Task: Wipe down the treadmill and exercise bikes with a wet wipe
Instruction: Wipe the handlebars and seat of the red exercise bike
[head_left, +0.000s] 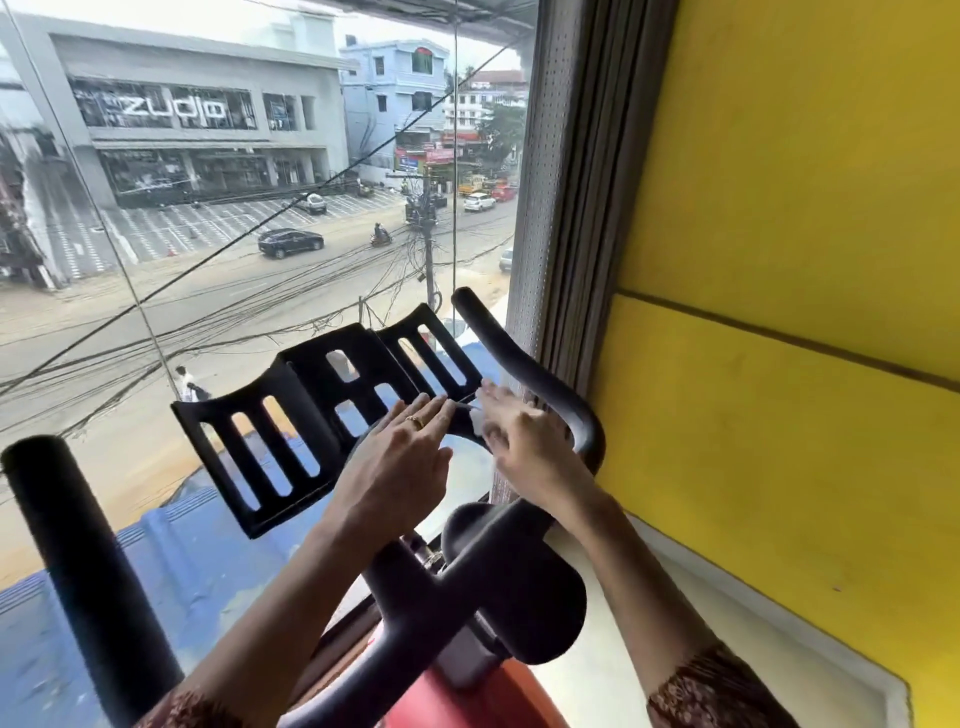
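By the window (260, 156), left grip (400, 457) lies flat on the tray (311, 379) — right grip (524, 447), flat too, presses a wet wipe (475, 425).

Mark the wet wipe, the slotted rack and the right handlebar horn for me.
wet wipe (476, 423): head view, exposed white edge.
slotted rack (316, 394): head view, solid centre panel.
right handlebar horn (520, 365): head view, middle of curve.
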